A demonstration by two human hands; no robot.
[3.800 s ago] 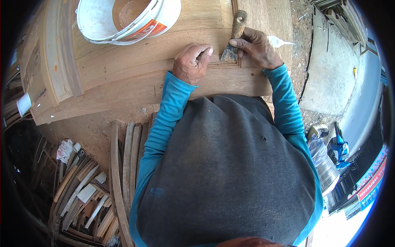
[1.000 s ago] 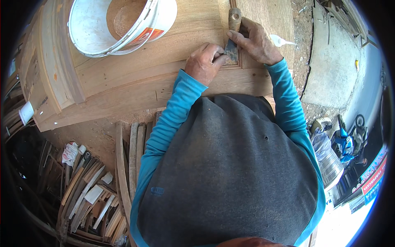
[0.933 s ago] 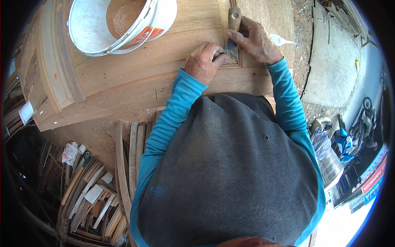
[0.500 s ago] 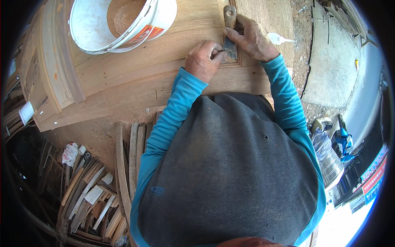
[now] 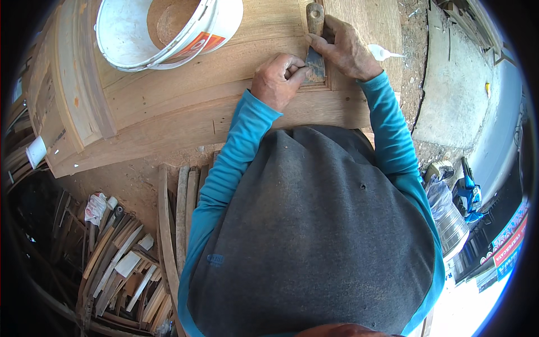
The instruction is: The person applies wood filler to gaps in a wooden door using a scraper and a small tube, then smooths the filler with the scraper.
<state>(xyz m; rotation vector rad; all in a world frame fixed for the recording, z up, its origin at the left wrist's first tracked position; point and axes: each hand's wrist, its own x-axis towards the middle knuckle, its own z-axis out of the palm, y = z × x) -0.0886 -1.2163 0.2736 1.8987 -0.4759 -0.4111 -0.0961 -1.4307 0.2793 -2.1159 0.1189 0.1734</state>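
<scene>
A putty knife (image 5: 315, 19) with a worn wooden handle and a dull metal blade points toward me over a panelled piece of woodwork (image 5: 196, 104), perhaps a door. My right hand (image 5: 349, 53) is closed around the neck of the tool, its thumb lying across the front. Close to the blade's left edge, my left hand (image 5: 276, 81) has its fingers curled and thumb pressed to them. Whatever it may pinch is too small to make out. The blade's lower end sits at a corner of the recessed panel.
A white bucket (image 5: 126, 39) stands on the wood at the upper left. Right of my right hand lies a small white nozzle bottle (image 5: 380, 53). Wood offcuts (image 5: 126, 264) are piled at the lower left, and a metal can (image 5: 451, 227) stands at the right.
My left hand has shifted very slightly left, away from the blade. My right hand keeps its hold on the putty knife. The view itself has moved a little.
</scene>
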